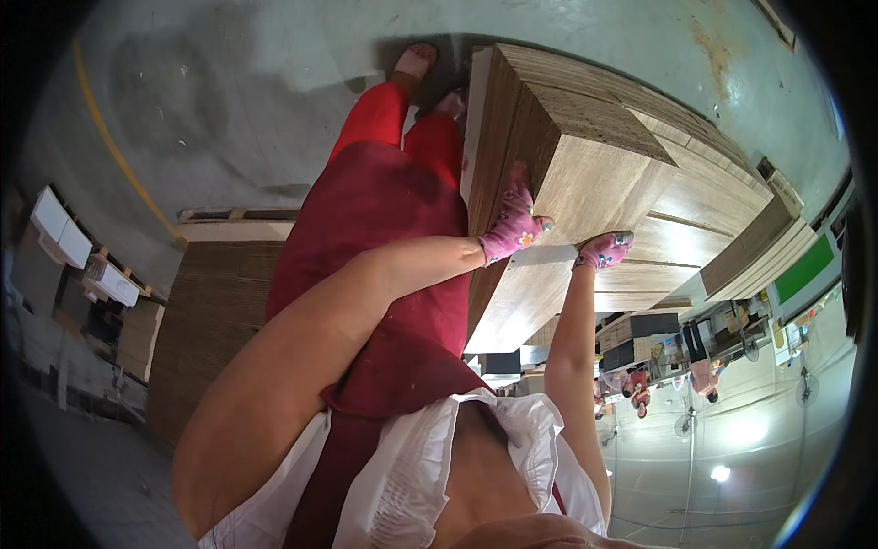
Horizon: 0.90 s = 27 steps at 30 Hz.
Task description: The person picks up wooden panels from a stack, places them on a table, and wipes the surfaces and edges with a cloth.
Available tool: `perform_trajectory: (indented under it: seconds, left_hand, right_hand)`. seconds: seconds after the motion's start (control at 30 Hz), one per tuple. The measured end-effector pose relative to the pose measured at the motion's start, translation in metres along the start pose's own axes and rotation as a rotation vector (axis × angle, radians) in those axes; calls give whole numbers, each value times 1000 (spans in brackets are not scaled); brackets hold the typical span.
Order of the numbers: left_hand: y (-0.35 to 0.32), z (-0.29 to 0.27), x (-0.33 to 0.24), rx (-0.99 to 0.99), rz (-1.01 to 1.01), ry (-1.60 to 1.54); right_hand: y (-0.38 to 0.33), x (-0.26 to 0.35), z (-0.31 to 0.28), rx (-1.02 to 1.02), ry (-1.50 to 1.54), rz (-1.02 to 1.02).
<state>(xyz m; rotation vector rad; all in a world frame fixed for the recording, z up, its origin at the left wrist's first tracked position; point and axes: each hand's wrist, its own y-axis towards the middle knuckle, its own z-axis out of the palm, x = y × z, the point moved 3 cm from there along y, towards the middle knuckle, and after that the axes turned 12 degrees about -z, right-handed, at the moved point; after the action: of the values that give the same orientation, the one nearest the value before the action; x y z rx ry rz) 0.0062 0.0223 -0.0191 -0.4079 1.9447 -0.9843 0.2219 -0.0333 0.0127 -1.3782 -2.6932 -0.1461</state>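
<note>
A tall stack of flat cardboard sheets (622,192) fills the upper right of the view, its layered edges showing as fine brown lines and its broad pale top face bending toward the rim. It stands on the grey-green floor (238,101), just in front of the person's red trousers and dark red apron (384,238). A second, lower cardboard stack (215,311) sits to the person's left, with a wooden pallet edge behind it.

Both bare forearms reach forward from the lower edge. The left hand (514,220), in a pink flowered glove, is laid against the near vertical side of the stack at its upper corner, fingers spread upward along the edge and the thumb pointing right over the top sheet. The fingers lie flat and apart, pressing rather than clamped on anything. The right hand (604,249), in a matching glove, rests palm down on the top face close by, wrist bent; whether its fingers curl under a sheet edge cannot be told, since the glove hides them.

The lower part of the stack is hidden behind the apron and the left arm. White cartons (69,238) at far left are small and dim. Distant people and fans (677,366) at the right are too small to make out clearly.
</note>
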Motion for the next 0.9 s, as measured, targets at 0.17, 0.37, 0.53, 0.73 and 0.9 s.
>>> perform_trajectory:
  seconds: [0.17, 0.37, 0.53, 0.73, 0.9]
  left_hand:
    - [42, 1, 24, 37, -76, 46]
    - [62, -50, 24, 175, -100, -236]
    - [133, -76, 27, 233, -344, -745]
    - [183, -48, 56, 157, -193, -898]
    - [208, 25, 128, 263, -89, -1135]
  right_hand:
    - [5, 27, 42, 42, 16, -4]
    - [5, 15, 43, -57, 327, 20]
    - [9, -21, 58, -21, 558, 98]
    - [80, -38, 37, 561, 873, 665]
    - [147, 26, 66, 969, 465, 45]
